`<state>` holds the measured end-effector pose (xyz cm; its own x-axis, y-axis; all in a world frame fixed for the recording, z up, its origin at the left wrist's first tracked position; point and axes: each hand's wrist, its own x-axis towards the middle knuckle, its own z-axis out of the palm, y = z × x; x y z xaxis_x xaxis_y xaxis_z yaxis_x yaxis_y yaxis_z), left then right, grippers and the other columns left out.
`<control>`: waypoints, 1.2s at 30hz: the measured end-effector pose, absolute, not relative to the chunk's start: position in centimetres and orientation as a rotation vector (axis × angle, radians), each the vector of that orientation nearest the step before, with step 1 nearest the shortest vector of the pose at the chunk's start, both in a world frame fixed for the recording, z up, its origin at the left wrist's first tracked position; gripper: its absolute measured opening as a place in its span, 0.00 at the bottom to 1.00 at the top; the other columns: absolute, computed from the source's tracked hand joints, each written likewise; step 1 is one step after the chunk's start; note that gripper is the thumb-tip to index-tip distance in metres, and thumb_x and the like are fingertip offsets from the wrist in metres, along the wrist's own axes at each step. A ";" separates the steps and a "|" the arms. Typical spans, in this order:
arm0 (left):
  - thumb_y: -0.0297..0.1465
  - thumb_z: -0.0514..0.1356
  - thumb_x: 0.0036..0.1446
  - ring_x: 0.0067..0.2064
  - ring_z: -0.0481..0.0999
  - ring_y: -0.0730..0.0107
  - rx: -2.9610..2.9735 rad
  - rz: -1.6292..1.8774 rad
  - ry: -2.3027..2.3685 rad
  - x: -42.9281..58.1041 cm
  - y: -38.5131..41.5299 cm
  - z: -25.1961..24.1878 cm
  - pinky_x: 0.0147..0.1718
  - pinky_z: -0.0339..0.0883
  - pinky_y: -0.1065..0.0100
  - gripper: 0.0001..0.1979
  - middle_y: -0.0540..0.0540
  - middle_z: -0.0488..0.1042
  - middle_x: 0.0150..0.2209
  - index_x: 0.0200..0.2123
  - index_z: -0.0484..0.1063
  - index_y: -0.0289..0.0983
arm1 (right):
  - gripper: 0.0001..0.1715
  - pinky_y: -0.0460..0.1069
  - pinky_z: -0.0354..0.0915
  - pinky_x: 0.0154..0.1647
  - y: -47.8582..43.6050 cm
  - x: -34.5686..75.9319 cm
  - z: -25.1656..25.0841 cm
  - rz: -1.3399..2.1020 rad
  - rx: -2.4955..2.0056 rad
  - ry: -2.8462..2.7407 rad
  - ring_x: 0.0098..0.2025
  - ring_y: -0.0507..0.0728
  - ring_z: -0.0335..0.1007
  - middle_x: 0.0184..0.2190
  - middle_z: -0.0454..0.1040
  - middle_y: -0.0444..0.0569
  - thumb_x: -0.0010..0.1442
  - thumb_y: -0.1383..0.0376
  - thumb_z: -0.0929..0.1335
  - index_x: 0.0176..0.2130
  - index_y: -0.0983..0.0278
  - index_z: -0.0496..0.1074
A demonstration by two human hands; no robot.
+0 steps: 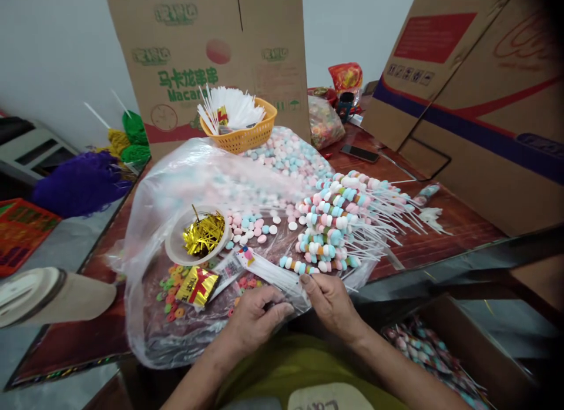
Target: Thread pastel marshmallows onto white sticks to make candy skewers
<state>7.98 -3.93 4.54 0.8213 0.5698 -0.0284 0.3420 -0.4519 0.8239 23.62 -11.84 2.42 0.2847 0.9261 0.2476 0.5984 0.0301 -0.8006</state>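
Observation:
My right hand (330, 301) is closed, thumb and forefinger pinched together at the near end of a clear packet with thin white strips (275, 273); what sits between the fingertips is too small to make out. Beside it, my left hand (258, 319) has curled fingers with the thumb laid along them, and its grip is hidden. Just beyond my right hand lies a skewer of pastel marshmallows (295, 264). A large pile of similar marshmallow skewers (330, 216) is stacked behind it, sticks pointing right. Loose pink, white and blue marshmallows (251, 228) lie farther back on clear plastic.
A bowl (170, 245) holds gold twist ties, near a gold packet (198, 285) and ring candies (170, 286). Behind stand a yellow basket (240, 141) of white sticks and cardboard boxes (259, 46). A lidded cup (83, 298) is left; a box of skewers (480, 339) sits lower right.

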 end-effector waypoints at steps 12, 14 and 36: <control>0.34 0.42 0.61 0.27 0.64 0.73 2.283 0.512 0.694 5.0 -1.5 3.6 0.28 0.58 0.72 0.18 0.49 0.66 0.23 0.25 0.65 0.36 | 0.08 0.52 0.54 0.31 -12.7 31.4 3.2 -0.379 -2.437 -1.938 0.33 0.60 0.63 0.25 0.70 0.51 0.53 0.75 0.62 0.29 0.66 0.70; 0.33 0.42 0.61 0.27 0.65 0.73 2.301 0.557 0.686 4.5 -1.3 3.7 0.28 0.58 0.73 0.17 0.49 0.66 0.24 0.25 0.64 0.35 | 0.09 0.51 0.58 0.31 -13.2 32.0 3.2 -0.371 -2.218 -1.921 0.32 0.58 0.65 0.25 0.70 0.50 0.55 0.73 0.61 0.32 0.66 0.70; 0.45 0.45 0.58 0.32 0.71 0.65 2.828 0.317 0.511 5.5 -0.3 6.5 0.33 0.61 0.65 0.21 0.43 0.74 0.30 0.35 0.69 0.35 | 0.13 0.45 0.54 0.26 -14.1 31.0 7.2 -0.181 -1.642 -2.297 0.25 0.51 0.61 0.23 0.68 0.45 0.56 0.73 0.59 0.37 0.63 0.69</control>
<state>5.50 -0.31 6.47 0.9148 0.3676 0.1675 0.3133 -0.9074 0.2801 30.95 -14.14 7.19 -0.2945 0.8998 0.3218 0.9390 0.3350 -0.0772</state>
